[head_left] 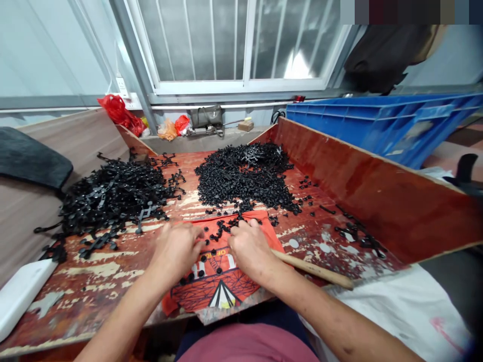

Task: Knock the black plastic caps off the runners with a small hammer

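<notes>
An orange printed cloth (pixel 273 236) lies at the table's front edge, with several small black plastic pieces (pixel 213 252) scattered on it. My left hand (pixel 177 249) rests at its left side, thumb and fingers curled together near a black piece; whatever they hold is hidden. My right hand (pixel 251 249) is closed over the cloth's middle, fingertips down beside a cluster of black pieces, and its grip is hidden too. A wooden stick (pixel 315 270) extends rightward from behind the right wrist; its other end is out of sight.
Beyond the cloth is a heap of small black parts (pixel 245 176). Longer, linked black parts form another pile (pixel 116 193) at left. Wooden boards (pixel 362 181) wall the worn red table. A blue crate (pixel 339 125) stands right, a white object (pixel 26 291) at front left.
</notes>
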